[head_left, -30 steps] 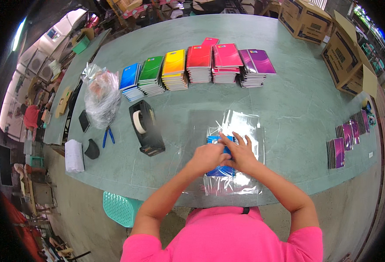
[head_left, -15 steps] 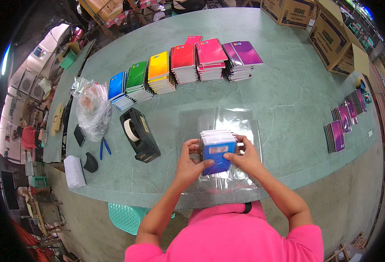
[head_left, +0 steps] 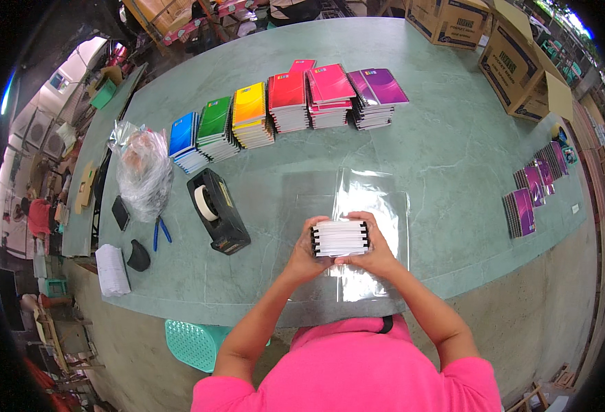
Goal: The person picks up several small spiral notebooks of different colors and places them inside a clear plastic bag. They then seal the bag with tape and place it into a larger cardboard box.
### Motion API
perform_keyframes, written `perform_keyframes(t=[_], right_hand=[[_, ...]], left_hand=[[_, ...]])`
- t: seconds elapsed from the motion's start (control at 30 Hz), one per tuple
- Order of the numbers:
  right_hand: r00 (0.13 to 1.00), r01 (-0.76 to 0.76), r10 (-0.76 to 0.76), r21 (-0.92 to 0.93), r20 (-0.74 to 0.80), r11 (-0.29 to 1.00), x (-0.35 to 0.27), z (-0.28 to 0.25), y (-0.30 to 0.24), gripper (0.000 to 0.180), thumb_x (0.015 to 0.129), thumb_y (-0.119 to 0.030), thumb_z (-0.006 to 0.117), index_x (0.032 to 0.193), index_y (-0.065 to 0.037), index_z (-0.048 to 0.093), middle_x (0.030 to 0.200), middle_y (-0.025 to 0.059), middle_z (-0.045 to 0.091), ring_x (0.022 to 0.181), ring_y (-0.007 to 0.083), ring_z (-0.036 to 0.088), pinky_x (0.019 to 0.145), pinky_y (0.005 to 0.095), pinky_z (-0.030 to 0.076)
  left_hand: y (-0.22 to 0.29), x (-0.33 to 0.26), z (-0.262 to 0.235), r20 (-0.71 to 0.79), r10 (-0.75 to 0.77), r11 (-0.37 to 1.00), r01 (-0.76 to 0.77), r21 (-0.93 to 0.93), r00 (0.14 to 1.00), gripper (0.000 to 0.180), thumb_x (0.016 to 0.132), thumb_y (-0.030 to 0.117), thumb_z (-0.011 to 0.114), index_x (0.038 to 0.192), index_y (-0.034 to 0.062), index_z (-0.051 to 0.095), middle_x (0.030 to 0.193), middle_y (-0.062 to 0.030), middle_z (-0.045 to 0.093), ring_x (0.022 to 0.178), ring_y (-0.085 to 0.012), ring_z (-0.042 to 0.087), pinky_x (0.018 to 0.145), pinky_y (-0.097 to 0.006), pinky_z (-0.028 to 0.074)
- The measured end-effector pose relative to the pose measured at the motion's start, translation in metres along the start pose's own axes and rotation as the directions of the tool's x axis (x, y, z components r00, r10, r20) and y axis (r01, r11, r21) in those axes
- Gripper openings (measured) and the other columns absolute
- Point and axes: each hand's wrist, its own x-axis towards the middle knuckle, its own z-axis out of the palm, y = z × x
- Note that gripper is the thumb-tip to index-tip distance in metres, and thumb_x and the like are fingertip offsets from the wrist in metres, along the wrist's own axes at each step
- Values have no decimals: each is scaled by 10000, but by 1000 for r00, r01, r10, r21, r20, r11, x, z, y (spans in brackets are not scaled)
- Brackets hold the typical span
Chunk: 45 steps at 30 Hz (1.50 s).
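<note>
Between my two hands is a small stack of spiral notebooks [head_left: 340, 238], its white page edges facing up and black spiral bindings showing at the sides. My left hand [head_left: 306, 253] wraps the left side of the stack. The right side is gripped by my right hand [head_left: 374, 248], whose thumb lies along the near edge. The notebooks' covers are hidden at this angle. Beneath the stack, clear plastic sheets [head_left: 367, 184] lie flat on the green table [head_left: 439, 172] and shine with reflected light.
Notebook piles run across the back: blue [head_left: 183, 134], green [head_left: 215, 118], yellow [head_left: 249, 103], red [head_left: 288, 89], pink [head_left: 330, 82], purple [head_left: 382, 85]. Leftward are a tape dispenser [head_left: 232, 221], plastic bag [head_left: 141, 172], blue-handled pliers [head_left: 161, 235] and paper bundle [head_left: 113, 271]. Purple notebooks [head_left: 520, 213] and cartons [head_left: 512, 67] stand right.
The notebook stack has been tilted, so its blue front cover has gone from sight and the page edges now face up. Both hands have closed in around its sides.
</note>
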Motion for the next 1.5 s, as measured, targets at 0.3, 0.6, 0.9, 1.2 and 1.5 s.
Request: perform_keyframes(t=[0.3, 0.6, 0.9, 1.2, 1.5], right_hand=[[831, 428, -556, -619, -17, 658, -31, -12, 0, 369, 616, -84, 721, 971, -113, 622, 1016, 70, 529, 942, 266, 485, 818, 380, 388], [861, 502, -366, -710, 354, 493, -18, -18, -57, 430, 660, -138, 692, 1080, -128, 601, 988, 29, 533, 929, 242, 488, 810, 368, 368], [953, 281, -291, -599, 82, 750, 17, -19, -48, 605, 548, -232, 797, 1083, -67, 566, 874, 83, 537, 847, 267, 518, 771, 360, 409], [895, 415, -196, -586, 401, 696, 45, -20, -53, 245, 671, -116, 718, 906, -81, 655, 810, 53, 543, 809, 212, 522, 700, 328, 426], [792, 605, -326, -736, 516, 304, -12, -17, -52, 415, 698, -121, 600, 1112, -89, 584, 1145, 98, 542, 1125, 281, 479, 914, 400, 393]], left_hand=[[0, -47, -3, -238, 518, 724, -273, 634, 821, 655, 574, 106, 795, 1155, 89, 494, 1031, -109, 464, 959, -274, 471, 816, -363, 402], [31, -23, -14, 142, 640, 456, -522, 720, 755, 265, 652, 92, 717, 902, 67, 631, 873, -43, 536, 836, -230, 502, 710, -326, 421], [59, 34, -38, 23, 89, 934, -92, 346, 996, 350, 639, 191, 784, 897, 27, 613, 785, -55, 545, 740, -201, 535, 652, -297, 429], [78, 48, -41, 526, 75, 650, -442, 618, 847, 273, 740, 174, 653, 954, 12, 606, 808, -115, 555, 750, -298, 537, 655, -342, 452], [78, -14, -24, 501, 335, 196, -579, 791, 798, 307, 687, 186, 658, 945, 27, 607, 914, -61, 558, 910, -238, 524, 746, -362, 414]])
